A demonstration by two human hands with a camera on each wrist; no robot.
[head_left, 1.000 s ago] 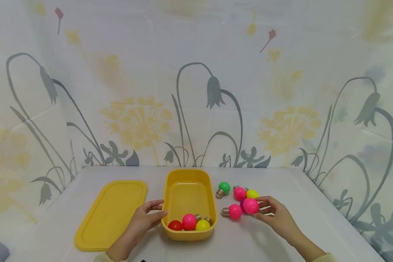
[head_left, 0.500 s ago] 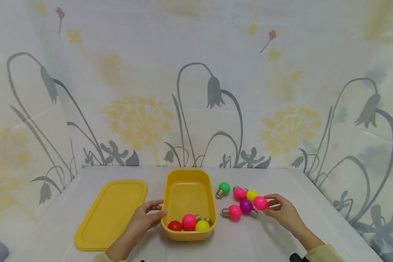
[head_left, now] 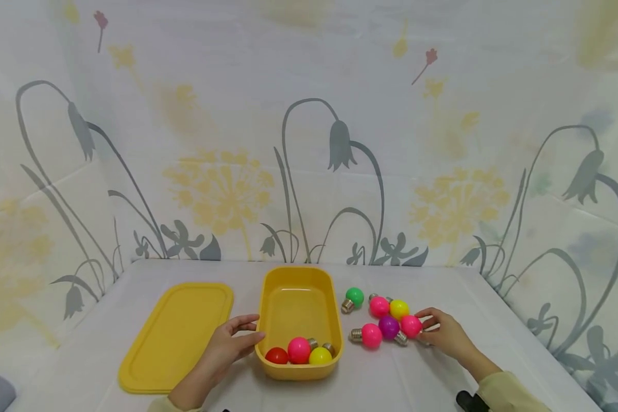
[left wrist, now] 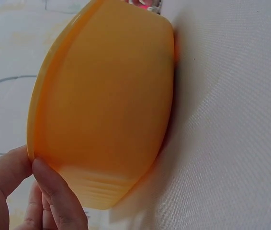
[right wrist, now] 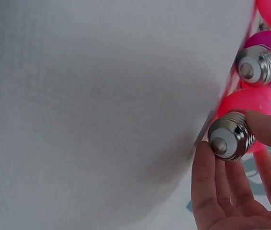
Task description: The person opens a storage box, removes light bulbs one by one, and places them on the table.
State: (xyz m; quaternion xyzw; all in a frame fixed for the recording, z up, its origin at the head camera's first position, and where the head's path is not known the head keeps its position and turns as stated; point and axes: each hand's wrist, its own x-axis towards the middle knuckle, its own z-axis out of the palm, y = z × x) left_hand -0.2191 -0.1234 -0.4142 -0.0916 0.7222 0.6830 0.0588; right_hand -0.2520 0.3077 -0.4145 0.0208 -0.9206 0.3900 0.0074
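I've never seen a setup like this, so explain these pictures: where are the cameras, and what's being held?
There's no machine here, just a person working bare-handed. The wide picture comes from a camera worn on the head; the close ones come from a camera on each wrist. On the white-covered table sits a yellow box, with a flat yellow lid to its left. In the box are a red bulb, a pink bulb and a yellow bulb. To its right lie a green bulb, a purple bulb, another yellow bulb and two pink bulbs. The left hand pinches the box's rim; the right hand pinches a third pink bulb by its metal base.
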